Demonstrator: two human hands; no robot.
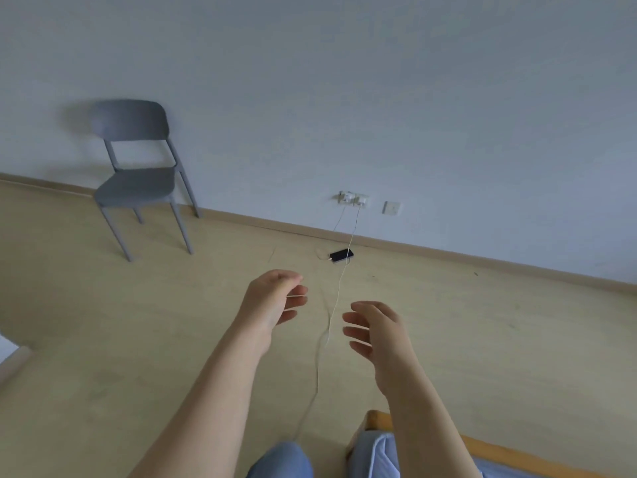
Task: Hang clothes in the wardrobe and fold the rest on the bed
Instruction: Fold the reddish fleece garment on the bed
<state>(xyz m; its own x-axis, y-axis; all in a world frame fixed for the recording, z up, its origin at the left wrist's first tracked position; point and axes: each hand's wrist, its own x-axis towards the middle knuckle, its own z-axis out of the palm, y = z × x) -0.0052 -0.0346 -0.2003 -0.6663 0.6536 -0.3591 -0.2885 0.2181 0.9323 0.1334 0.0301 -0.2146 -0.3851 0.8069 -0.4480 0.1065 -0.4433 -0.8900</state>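
Two bare hands reached out over the floor (103, 339): the left hand (275, 298) and the right hand (375, 334) were both loosely spread, fingers relaxed, holding nothing. No clothes and no wardrobe were in view, so progress could not be judged. Only a corner of the bed (377, 417) showed at lower right, with no folded pile visible on it.

Pretty bare room tbh. Plain white wall (379, 81), pale wood-look floor (103, 322), and a beige baseboard (448, 251) where they met. One grey plastic chair (138, 188) stood by the wall on the left. Low down were sockets (353, 199) with white chargers plugged in. A black phone (341, 255) lay on the floor below them. A wooden bed (377, 417) corner poked in bottom right. The light was soft and even.
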